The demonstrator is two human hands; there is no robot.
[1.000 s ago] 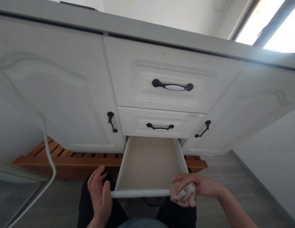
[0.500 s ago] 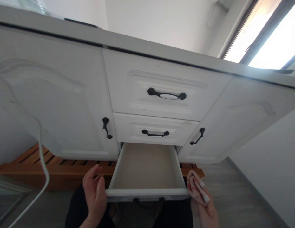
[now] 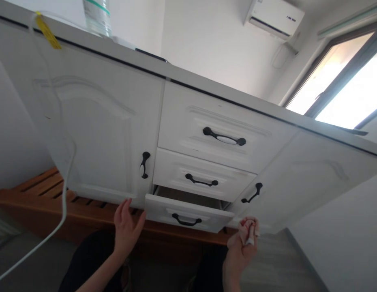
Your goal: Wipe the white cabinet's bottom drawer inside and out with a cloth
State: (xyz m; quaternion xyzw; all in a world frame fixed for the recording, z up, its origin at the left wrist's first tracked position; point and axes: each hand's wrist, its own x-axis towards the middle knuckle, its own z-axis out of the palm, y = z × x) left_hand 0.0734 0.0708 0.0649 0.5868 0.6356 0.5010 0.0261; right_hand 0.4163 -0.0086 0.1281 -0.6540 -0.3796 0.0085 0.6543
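Note:
A white cabinet has three stacked drawers in its middle. The bottom drawer (image 3: 188, 213), with a dark handle (image 3: 186, 220), stands slightly pulled out, and a narrow strip of its inside shows. At the drawer's left edge is my left hand (image 3: 127, 227), its fingers apart and nothing in it. My right hand (image 3: 238, 255) grips a crumpled pink and white cloth (image 3: 248, 231) beside the drawer's right end. Above, the middle drawer (image 3: 203, 174) and the top drawer (image 3: 226, 134) are closed.
Under the cabinet runs a slatted wooden bench (image 3: 85, 215). A white cable (image 3: 65, 194) with a yellow tag hangs down at the left. On the countertop (image 3: 188, 79) stand a clear container (image 3: 97, 18) and a flat dark object. A window is at the upper right.
The bottom drawer has slid inward from far open to slightly open. Both hands moved forward with it. The view has tilted up, and an air conditioner now shows.

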